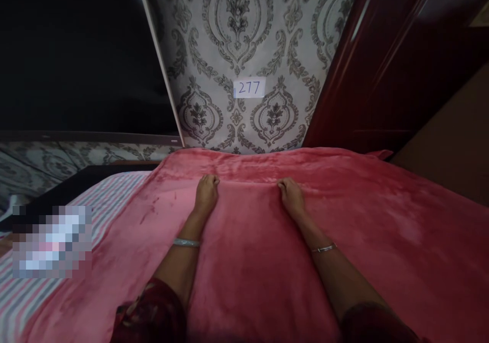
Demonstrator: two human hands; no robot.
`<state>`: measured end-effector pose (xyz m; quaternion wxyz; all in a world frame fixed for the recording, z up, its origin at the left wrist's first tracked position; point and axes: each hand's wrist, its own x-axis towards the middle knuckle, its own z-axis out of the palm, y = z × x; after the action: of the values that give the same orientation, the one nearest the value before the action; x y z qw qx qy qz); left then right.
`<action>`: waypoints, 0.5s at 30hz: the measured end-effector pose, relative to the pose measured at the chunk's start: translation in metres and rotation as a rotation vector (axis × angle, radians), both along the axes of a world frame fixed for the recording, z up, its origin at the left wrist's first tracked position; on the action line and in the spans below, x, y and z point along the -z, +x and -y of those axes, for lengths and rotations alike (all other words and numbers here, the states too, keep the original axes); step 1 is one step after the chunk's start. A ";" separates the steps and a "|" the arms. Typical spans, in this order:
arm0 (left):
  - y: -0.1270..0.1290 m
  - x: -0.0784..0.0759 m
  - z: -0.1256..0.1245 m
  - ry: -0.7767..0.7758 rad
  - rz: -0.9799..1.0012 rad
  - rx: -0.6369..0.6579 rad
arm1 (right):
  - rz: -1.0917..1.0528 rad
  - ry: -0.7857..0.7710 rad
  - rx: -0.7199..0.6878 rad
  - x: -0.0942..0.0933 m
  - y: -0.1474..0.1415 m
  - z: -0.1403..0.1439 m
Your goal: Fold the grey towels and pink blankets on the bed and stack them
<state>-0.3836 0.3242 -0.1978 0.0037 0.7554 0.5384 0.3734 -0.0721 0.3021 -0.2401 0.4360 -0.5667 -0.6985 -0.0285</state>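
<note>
From the head camera, both arms reach forward over a red fleece blanket (267, 251) that is spread across a bed (49, 292). The left hand (207, 191) lies palm down on the blanket, its fingers curled over a fold of the fabric near the far edge, pinching it. The right hand (291, 195) rests the same way, well apart from the left, its fingers closed on the same ridge of fleece. Between the two hands the blanket forms a low raised crease running across. A silver bangle (186, 242) circles the left wrist and a thin bracelet (324, 248) the right. Dark patterned sleeves (153, 312) show at the bottom edge.

To the left of the blanket a striped bedsheet (114, 187) lies uncovered. Behind the bed stands a wall with grey damask wallpaper (237, 37), bearing a small paper label (249, 87) marked 277. A dark window (76, 52) fills the left, and a dark red wooden door (382, 68) stands to the right.
</note>
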 end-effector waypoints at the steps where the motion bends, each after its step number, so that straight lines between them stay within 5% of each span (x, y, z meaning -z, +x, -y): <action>1: 0.001 -0.001 0.001 0.029 0.003 -0.003 | -0.015 0.024 -0.007 -0.001 0.001 0.002; 8: 0.001 -0.002 0.008 -0.001 -0.046 -0.095 | -0.038 -0.081 -0.177 -0.005 0.004 0.012; 15: 0.003 -0.002 0.017 0.265 -0.014 -0.022 | 0.048 -0.192 -0.357 -0.019 0.010 0.020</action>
<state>-0.3809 0.3073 -0.1959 -0.1041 0.7460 0.4926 0.4360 -0.0617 0.2821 -0.2207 0.3614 -0.4723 -0.7974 0.1027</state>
